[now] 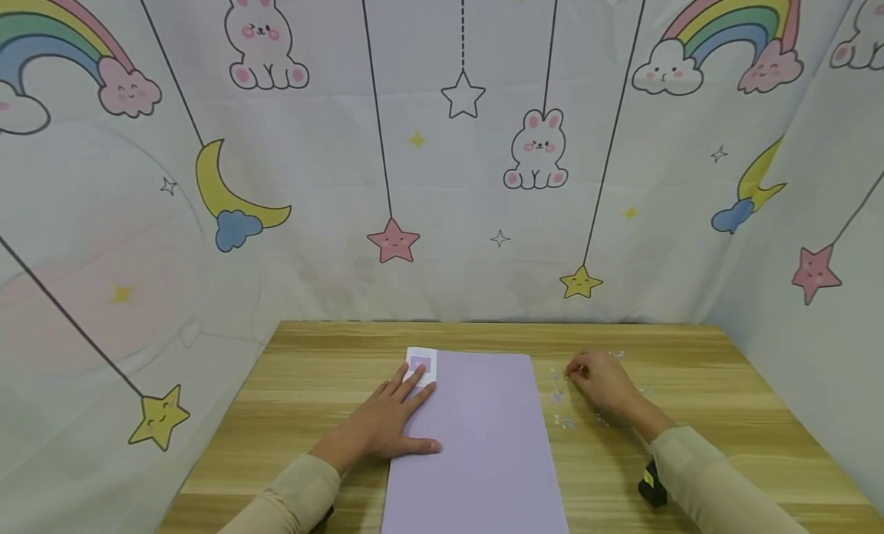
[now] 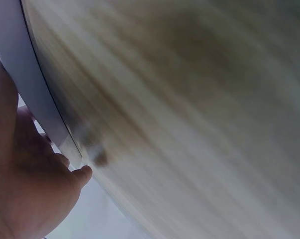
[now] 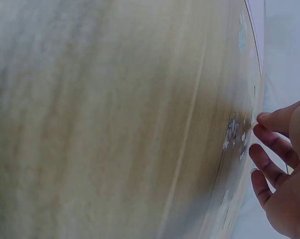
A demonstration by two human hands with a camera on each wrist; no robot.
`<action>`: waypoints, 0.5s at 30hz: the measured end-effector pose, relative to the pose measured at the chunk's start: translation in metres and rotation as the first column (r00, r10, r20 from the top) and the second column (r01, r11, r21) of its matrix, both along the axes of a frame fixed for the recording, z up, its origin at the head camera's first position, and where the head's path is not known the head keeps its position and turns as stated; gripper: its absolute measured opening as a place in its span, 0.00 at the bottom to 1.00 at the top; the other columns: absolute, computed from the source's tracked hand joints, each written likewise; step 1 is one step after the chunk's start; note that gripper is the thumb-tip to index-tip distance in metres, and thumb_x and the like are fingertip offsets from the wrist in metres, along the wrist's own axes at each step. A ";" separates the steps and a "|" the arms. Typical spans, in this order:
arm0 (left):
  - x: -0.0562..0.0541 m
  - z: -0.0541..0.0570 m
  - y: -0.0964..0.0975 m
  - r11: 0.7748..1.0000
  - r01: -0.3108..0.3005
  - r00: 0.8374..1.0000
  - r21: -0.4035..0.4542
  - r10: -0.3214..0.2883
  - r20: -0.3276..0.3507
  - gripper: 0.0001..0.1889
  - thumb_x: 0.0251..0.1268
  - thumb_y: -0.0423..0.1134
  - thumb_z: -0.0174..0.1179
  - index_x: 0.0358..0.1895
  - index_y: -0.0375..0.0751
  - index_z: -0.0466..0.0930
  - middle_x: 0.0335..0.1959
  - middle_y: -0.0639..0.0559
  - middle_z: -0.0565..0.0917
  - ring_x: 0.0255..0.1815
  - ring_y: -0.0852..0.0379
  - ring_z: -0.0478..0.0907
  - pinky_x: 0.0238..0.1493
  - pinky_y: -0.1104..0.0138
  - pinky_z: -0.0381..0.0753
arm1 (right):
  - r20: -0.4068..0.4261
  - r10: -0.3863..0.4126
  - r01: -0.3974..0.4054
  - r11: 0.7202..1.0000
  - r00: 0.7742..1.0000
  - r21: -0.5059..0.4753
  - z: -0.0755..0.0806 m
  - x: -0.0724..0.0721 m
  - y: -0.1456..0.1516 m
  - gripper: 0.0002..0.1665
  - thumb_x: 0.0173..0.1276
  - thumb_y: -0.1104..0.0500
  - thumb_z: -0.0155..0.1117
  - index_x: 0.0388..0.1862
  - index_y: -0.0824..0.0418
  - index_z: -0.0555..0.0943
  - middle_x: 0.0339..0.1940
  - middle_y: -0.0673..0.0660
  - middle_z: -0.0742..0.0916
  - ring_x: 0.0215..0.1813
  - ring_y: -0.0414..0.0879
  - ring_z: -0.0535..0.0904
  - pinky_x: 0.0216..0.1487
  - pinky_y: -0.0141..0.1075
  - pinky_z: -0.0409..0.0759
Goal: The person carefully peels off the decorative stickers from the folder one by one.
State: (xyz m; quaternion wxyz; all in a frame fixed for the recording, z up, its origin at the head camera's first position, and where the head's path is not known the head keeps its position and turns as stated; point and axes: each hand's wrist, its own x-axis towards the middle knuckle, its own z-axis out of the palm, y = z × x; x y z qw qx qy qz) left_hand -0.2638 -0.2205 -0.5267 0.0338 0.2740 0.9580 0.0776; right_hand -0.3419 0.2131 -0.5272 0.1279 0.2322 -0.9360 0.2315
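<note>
My left hand (image 1: 387,426) rests with spread fingers on the left side of a pale purple sheet (image 1: 490,449). Its fingertips touch a small white card (image 1: 431,355) with a purple square, which lies at the sheet's top left corner. To the right of the sheet, my right hand (image 1: 611,387) is low over the table, thumb and index fingertip brought together. I cannot tell whether a tiny piece is between them. Small shiny, clear-looking pieces (image 1: 564,423) lie scattered around and below that hand; in the right wrist view a cluster of pieces (image 3: 232,132) lies beside the fingertips.
Both hands work on a wood-grain table (image 1: 297,411). A white cloth backdrop (image 1: 331,166) with printed rabbits, stars and rainbows hangs behind it and along both sides. Under the right sleeve (image 1: 711,473) sits a small black device (image 1: 652,484).
</note>
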 end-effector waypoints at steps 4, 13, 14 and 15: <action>0.000 0.001 -0.001 1.000 -0.002 1.000 -0.004 0.002 -0.002 0.57 0.63 0.83 0.52 0.87 0.51 0.55 0.89 0.45 0.46 0.88 0.37 0.37 0.81 0.38 0.53 | 0.019 0.005 -0.004 1.000 1.000 -0.004 0.001 -0.001 -0.001 0.08 0.67 0.72 0.70 0.35 0.60 0.90 0.38 0.54 0.89 0.38 0.47 0.82 0.41 0.45 0.82; 0.000 0.000 0.000 1.000 0.010 1.000 -0.005 -0.010 -0.005 0.57 0.63 0.83 0.52 0.87 0.52 0.55 0.89 0.44 0.46 0.88 0.36 0.37 0.81 0.38 0.53 | 0.013 0.002 -0.002 1.000 1.000 -0.011 0.002 -0.001 0.001 0.05 0.68 0.71 0.70 0.38 0.63 0.89 0.37 0.55 0.87 0.39 0.48 0.83 0.42 0.46 0.84; 0.000 0.000 0.000 1.000 0.010 1.000 -0.004 -0.010 -0.005 0.57 0.63 0.83 0.52 0.87 0.51 0.55 0.89 0.43 0.46 0.88 0.36 0.37 0.81 0.38 0.53 | 0.014 -0.001 0.002 1.000 1.000 -0.012 0.002 -0.001 0.001 0.05 0.68 0.71 0.70 0.39 0.64 0.89 0.37 0.55 0.87 0.39 0.48 0.83 0.42 0.46 0.83; 0.000 0.000 -0.001 1.000 0.009 1.000 -0.004 -0.009 -0.006 0.57 0.63 0.83 0.52 0.87 0.52 0.55 0.89 0.44 0.46 0.88 0.36 0.37 0.81 0.38 0.53 | 0.014 -0.006 0.007 1.000 1.000 -0.015 0.002 -0.001 0.001 0.05 0.67 0.71 0.70 0.40 0.65 0.88 0.38 0.55 0.86 0.39 0.48 0.82 0.42 0.46 0.83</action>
